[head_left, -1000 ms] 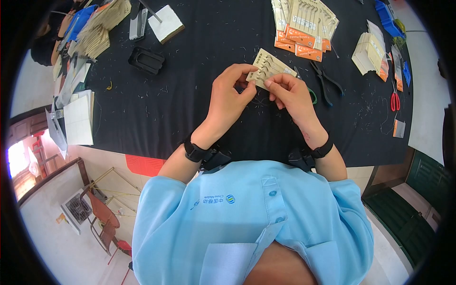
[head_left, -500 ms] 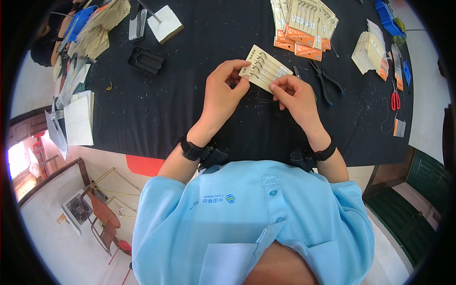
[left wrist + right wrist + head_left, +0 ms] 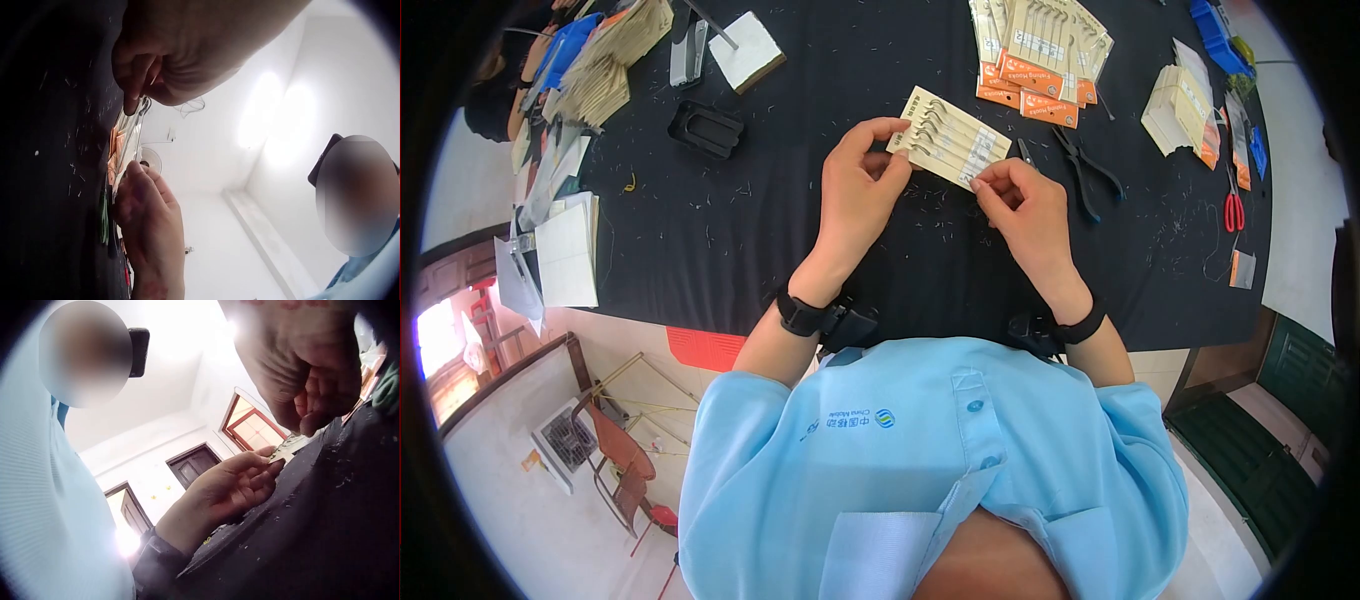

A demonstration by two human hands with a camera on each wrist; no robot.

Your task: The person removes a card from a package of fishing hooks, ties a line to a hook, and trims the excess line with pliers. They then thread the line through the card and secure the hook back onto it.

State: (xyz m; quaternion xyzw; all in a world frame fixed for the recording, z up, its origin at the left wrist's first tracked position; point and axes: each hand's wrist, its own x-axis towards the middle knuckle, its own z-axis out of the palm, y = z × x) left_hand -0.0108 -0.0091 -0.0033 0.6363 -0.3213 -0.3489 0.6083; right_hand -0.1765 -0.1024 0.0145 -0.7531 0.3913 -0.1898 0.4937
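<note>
A cream card [image 3: 948, 143] carrying several fishing hooks in a row is held between both hands over the black cloth. My left hand [image 3: 855, 185] pinches its left end, beside the hook bends. At the card's lower right corner, the thumb and fingertips of my right hand [image 3: 1032, 205] grip the edge near a pale printed strip. In the left wrist view the card shows almost edge-on, my left hand [image 3: 159, 59] above and my right hand [image 3: 150, 225] below. The right wrist view shows my left hand [image 3: 228, 487] holding a card end, mostly hidden by my right hand [image 3: 306, 369].
Pliers [image 3: 1082, 172] lie right of the hands, beyond them red-handled scissors [image 3: 1233, 212]. Orange-labelled hook packets [image 3: 1040, 75] pile up behind. A black tray [image 3: 706, 128], a stapler [image 3: 689, 55] and a white block [image 3: 747, 52] stand left. Clippings dot the black cloth [image 3: 780, 240].
The card has moved left and slightly away from the body with the left hand. The right hand has slid from near the hooks to the card's right corner.
</note>
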